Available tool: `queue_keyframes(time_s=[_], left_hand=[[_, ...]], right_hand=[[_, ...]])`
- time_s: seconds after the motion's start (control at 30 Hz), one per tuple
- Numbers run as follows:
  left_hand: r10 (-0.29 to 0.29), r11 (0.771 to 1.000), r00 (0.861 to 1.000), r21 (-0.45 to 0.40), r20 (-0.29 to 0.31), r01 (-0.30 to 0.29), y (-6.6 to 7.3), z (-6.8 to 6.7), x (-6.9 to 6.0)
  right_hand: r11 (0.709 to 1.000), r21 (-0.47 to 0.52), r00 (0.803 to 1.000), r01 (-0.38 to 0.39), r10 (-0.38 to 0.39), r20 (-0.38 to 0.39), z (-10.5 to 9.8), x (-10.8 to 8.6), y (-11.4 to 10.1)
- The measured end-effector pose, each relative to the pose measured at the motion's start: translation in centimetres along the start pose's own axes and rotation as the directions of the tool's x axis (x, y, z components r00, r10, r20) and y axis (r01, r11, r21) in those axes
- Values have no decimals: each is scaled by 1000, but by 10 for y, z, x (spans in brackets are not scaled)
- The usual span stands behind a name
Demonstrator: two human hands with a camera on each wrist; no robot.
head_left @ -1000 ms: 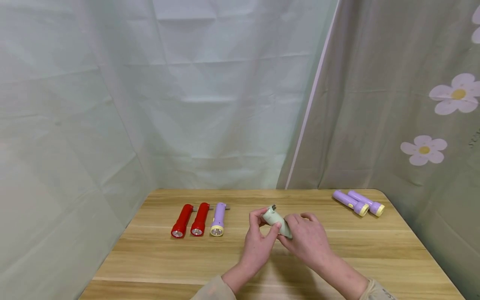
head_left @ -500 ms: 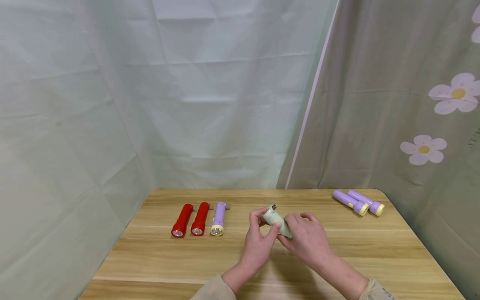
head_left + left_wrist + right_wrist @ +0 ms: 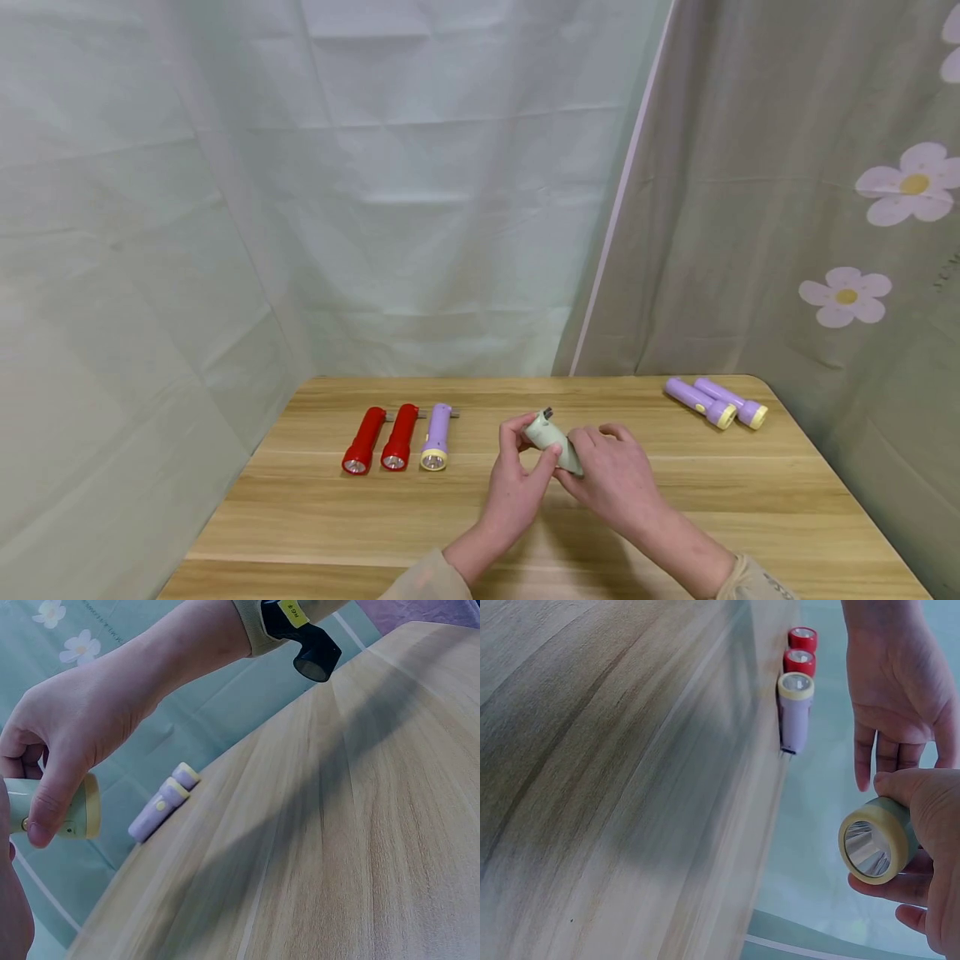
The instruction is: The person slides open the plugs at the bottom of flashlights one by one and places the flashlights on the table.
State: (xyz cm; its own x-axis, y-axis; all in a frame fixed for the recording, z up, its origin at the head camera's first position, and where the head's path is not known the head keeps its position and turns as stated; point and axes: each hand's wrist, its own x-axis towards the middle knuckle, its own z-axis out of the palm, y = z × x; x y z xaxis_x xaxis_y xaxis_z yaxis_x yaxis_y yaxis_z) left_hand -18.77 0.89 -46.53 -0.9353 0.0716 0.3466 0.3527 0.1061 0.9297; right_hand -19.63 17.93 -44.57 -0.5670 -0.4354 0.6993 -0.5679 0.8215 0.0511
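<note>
A pale green cylindrical flashlight with a pale yellow rim (image 3: pixel 552 440) is being held above the light wood-grained table (image 3: pixel 360 533), tilted, with its dark prongs (image 3: pixel 547 412) being pointed up and away. Its prong end is being pinched between the thumb and fingers of the left hand (image 3: pixel 513 486); its lamp end is being gripped by the right hand (image 3: pixel 617 477), whose thumb is being pressed against the side near the rim, as is being shown in the left wrist view. Compared with half a second ago, both grips and the tilt are being kept unchanged; only the head view is being shifted very slightly, the white-petalled flower print (image 3: pixel 845 297) now being seen a little higher. To the left, two red plastic flashlights (image 3: pixel 401 437) and a purple flashlight with a pale yellow rim (image 3: pixel 437 433) are being left in a row, their prongs extended. Two more purple flashlights (image 3: pixel 696 401) are being left side by side at the far right corner.
</note>
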Motion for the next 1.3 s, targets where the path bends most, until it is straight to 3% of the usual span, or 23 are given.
queue_keyframes(time_s=[0.27,0.6,1.0,1.3], left_hand=[[16,1000,1000,-17,6,-16,-2,0,-1],[0,1000,1000,-11,16,1,-2,1,-1],[-33,999,999,-21,-7,33,1,-7,-1],[-41,999,999,-17,26,42,-2,-3,3]], right_hand=[[1000,2,1000,14,-14,-1,1,0,0],[1000,-2,1000,-1,1,27,0,-2,-1],[999,0,999,37,-37,3,4,6,-5],[1000,-28,1000,-7,8,29,2,3,-2]])
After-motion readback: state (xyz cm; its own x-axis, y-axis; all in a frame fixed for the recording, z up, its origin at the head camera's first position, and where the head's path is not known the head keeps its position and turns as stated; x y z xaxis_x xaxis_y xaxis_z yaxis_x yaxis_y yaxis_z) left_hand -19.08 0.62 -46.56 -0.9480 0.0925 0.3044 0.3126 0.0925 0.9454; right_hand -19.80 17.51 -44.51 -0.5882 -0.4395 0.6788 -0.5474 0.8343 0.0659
